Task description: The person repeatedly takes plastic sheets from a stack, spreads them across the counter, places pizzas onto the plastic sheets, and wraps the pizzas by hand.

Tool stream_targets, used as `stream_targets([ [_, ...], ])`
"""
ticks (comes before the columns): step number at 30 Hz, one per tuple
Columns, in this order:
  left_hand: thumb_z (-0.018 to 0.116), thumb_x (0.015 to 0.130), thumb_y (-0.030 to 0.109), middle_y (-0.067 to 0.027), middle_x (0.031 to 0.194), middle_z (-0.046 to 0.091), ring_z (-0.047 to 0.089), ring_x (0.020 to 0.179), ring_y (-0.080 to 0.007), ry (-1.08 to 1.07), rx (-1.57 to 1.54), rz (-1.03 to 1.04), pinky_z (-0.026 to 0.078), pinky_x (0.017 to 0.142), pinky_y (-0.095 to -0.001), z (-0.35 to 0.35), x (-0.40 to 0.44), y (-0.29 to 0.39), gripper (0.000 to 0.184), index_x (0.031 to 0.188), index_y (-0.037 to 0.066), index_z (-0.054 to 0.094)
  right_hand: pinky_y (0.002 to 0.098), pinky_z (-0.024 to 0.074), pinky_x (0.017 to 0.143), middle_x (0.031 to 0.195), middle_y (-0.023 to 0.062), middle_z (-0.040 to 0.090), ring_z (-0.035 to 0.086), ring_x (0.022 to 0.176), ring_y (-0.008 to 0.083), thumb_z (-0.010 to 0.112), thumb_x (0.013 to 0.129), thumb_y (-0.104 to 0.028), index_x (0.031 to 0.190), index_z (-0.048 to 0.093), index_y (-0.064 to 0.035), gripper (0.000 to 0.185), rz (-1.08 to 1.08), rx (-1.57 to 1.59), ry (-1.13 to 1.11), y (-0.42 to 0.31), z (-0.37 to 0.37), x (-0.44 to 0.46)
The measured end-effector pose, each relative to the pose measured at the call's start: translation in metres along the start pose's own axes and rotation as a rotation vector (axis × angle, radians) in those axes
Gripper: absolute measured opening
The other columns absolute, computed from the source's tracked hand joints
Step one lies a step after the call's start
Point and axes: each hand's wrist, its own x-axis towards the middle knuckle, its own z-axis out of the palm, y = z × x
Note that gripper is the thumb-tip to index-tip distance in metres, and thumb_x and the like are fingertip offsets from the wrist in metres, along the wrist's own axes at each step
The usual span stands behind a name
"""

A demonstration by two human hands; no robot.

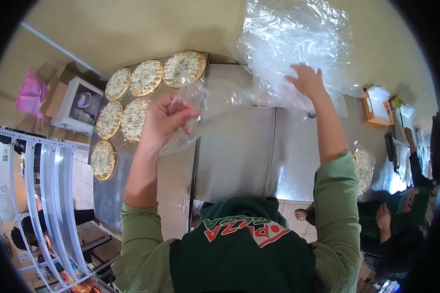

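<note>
My left hand [170, 119] is closed on a clear plastic bag [212, 105], which hangs loose to the right of the fingers over the steel table [234, 146]. Behind and beside that hand, several round pizzas [146, 77] topped with shredded cheese lie on a dark metal surface [124, 195]. My right hand [308, 80] is stretched out with its fingers apart, in front of a heap of clear plastic bags [293, 39] at the back. Whether its fingertips touch the heap I cannot tell.
A pizza in clear plastic [363, 171] lies right of my right arm. An orange box [378, 107] stands farther back. A co-worker in a dark apron [406, 210] is at the right edge. On the left are a metal rack [54, 205] and a white cabinet [78, 105].
</note>
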Motion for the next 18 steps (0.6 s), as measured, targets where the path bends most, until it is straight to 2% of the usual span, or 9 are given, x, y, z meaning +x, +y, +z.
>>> stream_targets([
  [1, 0.057, 0.082, -0.002, -0.0096, 0.080, 0.064, 0.063, 0.064, -0.0124, -0.050, -0.027, -0.001, 0.046, 0.045, -0.0202, 0.001, -0.007, -0.001, 0.009, 0.090, 0.001, 0.053, 0.0505, 0.0319, 0.096, 0.126, 0.0104, 0.051, 0.052, 0.108, 0.0299, 0.058, 0.081, -0.040, 0.116, 0.055, -0.0104, 0.047, -0.145, -0.001, 0.489, -0.014, -0.002, -0.012],
  [3, 0.057, 0.082, -0.003, -0.0094, 0.080, 0.064, 0.063, 0.069, -0.0135, -0.079, -0.030, -0.034, 0.049, 0.047, -0.0218, 0.005, -0.017, 0.000, 0.010, 0.091, 0.000, 0.053, 0.0379, 0.0404, 0.090, 0.118, 0.0124, 0.056, 0.055, 0.105, 0.0261, 0.058, 0.082, -0.037, 0.112, 0.058, -0.0072, 0.042, -0.441, 0.535, 0.486, -0.057, -0.042, -0.058],
  [5, 0.057, 0.082, -0.003, -0.0088, 0.082, 0.063, 0.064, 0.074, -0.0139, -0.140, -0.005, -0.069, 0.050, 0.048, -0.0228, 0.011, -0.022, 0.003, 0.012, 0.093, 0.000, 0.053, 0.0313, 0.0451, 0.082, 0.106, 0.0094, 0.062, 0.058, 0.098, 0.0205, 0.060, 0.082, -0.033, 0.109, 0.059, -0.0035, 0.039, -0.491, 0.852, -0.224, -0.083, -0.061, -0.108],
  [7, 0.059, 0.082, 0.001, -0.0077, 0.084, 0.063, 0.063, 0.077, -0.0135, -0.234, 0.039, -0.103, 0.050, 0.049, -0.0231, 0.017, -0.023, 0.006, 0.014, 0.095, 0.001, 0.053, 0.0279, 0.0467, 0.077, 0.096, 0.0058, 0.065, 0.058, 0.091, 0.0135, 0.060, 0.084, -0.026, 0.104, 0.060, -0.0018, 0.032, -0.713, 0.878, -0.301, -0.091, -0.029, -0.129],
  [10, 0.063, 0.081, 0.008, -0.0079, 0.085, 0.063, 0.062, 0.073, -0.0114, -0.254, 0.167, -0.155, 0.048, 0.051, -0.0239, 0.033, -0.020, 0.003, 0.019, 0.098, 0.002, 0.054, 0.0255, 0.0485, 0.068, 0.086, 0.0053, 0.065, 0.061, 0.079, 0.0137, 0.059, 0.085, -0.022, 0.100, 0.061, -0.0020, 0.025, -0.524, 1.420, -0.684, -0.085, 0.017, -0.141],
  [13, 0.065, 0.081, 0.016, -0.0073, 0.077, 0.059, 0.056, 0.064, -0.0095, 0.407, 1.216, 0.800, 0.044, 0.052, -0.0239, 0.058, -0.004, -0.006, 0.021, 0.093, 0.003, 0.054, 0.0247, 0.0493, 0.062, 0.082, 0.0070, 0.064, 0.062, 0.071, 0.0130, 0.058, 0.087, -0.019, 0.092, 0.061, -0.0038, 0.016, -0.285, 1.697, -0.549, -0.065, 0.055, -0.161],
  [16, 0.067, 0.080, 0.021, -0.0067, 0.070, 0.053, 0.048, 0.058, -0.0107, 0.366, 0.618, 0.397, 0.041, 0.052, -0.0247, 0.116, -0.042, -0.022, 0.024, 0.089, 0.003, 0.053, 0.0259, 0.0501, 0.058, 0.080, 0.0074, 0.063, 0.062, 0.070, 0.0150, 0.061, 0.085, -0.019, 0.090, 0.059, -0.0016, 0.018, -0.012, 1.858, -0.369, -0.048, 0.079, -0.185],
  [18, 0.068, 0.078, 0.024, -0.0045, 0.065, 0.047, 0.044, 0.056, -0.0114, 0.038, 0.456, 0.004, 0.040, 0.052, -0.0257, 0.161, -0.063, -0.037, 0.027, 0.084, 0.003, 0.051, 0.0268, 0.0509, 0.059, 0.079, 0.0066, 0.063, 0.062, 0.070, 0.0154, 0.060, 0.086, -0.018, 0.092, 0.058, -0.0023, 0.017, 0.102, 2.026, -0.329, -0.040, 0.089, -0.201],
])
